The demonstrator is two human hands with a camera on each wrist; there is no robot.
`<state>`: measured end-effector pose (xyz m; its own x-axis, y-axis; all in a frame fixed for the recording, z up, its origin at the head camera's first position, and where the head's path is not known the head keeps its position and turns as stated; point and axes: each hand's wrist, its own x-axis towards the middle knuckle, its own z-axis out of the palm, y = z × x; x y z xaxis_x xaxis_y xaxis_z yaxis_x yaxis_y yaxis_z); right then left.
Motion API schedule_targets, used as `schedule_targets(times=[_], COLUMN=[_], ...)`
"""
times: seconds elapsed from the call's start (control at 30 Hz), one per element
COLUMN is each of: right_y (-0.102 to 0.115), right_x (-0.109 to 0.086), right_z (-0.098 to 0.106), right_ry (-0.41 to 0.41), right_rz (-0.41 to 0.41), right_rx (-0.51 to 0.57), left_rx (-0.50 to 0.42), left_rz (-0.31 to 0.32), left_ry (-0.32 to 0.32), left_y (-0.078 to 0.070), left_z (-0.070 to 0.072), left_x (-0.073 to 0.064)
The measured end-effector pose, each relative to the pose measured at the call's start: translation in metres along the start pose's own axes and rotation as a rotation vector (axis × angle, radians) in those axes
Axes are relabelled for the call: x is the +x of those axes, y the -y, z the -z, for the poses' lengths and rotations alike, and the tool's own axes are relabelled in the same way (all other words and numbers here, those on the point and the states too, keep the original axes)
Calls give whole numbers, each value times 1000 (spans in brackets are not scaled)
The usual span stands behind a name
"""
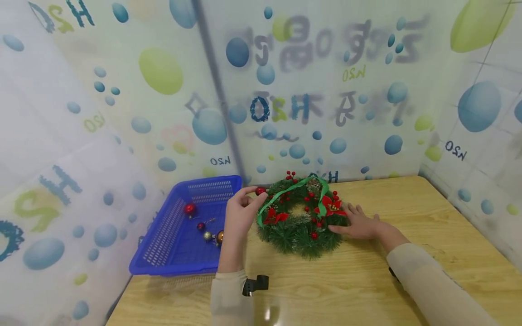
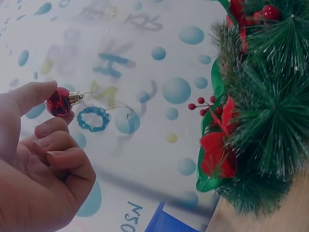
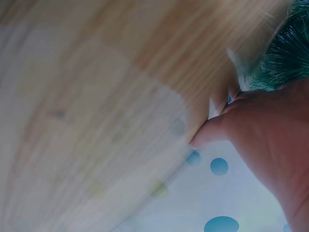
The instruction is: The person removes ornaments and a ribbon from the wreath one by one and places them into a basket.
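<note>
My left hand [image 1: 240, 210] pinches a small shiny red Christmas ball [image 2: 59, 102] between thumb and finger. A gold cap and a thin string loop show on the ball in the left wrist view. This hand is just left of a green wreath [image 1: 302, 237], which lies on the table with red flowers, berries, pine cones and a green ribbon [image 1: 302, 182]. At the wreath's right edge is my right hand [image 1: 359, 224], its fingers spread and touching the greenery. In the right wrist view its fingertips are partly hidden.
A blue plastic basket [image 1: 157, 240] stands to the left, with a red ball [image 1: 189, 209], a smaller dark red ball [image 1: 201, 226], and a few gold ones inside. The wooden table [image 1: 326, 290] meets a patterned curtain at the back.
</note>
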<state>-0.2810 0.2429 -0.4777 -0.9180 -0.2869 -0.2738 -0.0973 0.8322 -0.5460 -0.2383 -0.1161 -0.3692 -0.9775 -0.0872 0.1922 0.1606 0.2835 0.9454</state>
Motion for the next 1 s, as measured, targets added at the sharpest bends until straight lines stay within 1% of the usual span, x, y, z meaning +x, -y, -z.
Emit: schedule_targets(times=[0.17,0.27,0.37,0.5,0.67,0.83,0.93,1.0], right_y=[-4,-5,-2,0,-1,-4,-5,-3], right_x=[2,2,0,0,1,3,3,2], right_z=[-1,-2,0,-1,-2,-1,-2,-1], right_ry=[-9,-9,-3,-1,-2,-2,-3,0], right_rz=[8,11,10,-7,-9,2,-1,-4], right_rx=[9,26,14,-35,-40,6,14,0], left_rx=[12,29,49,65,89,104,115,119], left_rz=[16,8,2,3,12,48,62,66], left_ry=[-46,-75,-120,-177,-210,-238,-255,-267], left_y=[2,4,8,11,16,20,22,23], left_z=[12,17,23,32,42,54,61,66], left_x=[2,4,6,6,6,6,5,5])
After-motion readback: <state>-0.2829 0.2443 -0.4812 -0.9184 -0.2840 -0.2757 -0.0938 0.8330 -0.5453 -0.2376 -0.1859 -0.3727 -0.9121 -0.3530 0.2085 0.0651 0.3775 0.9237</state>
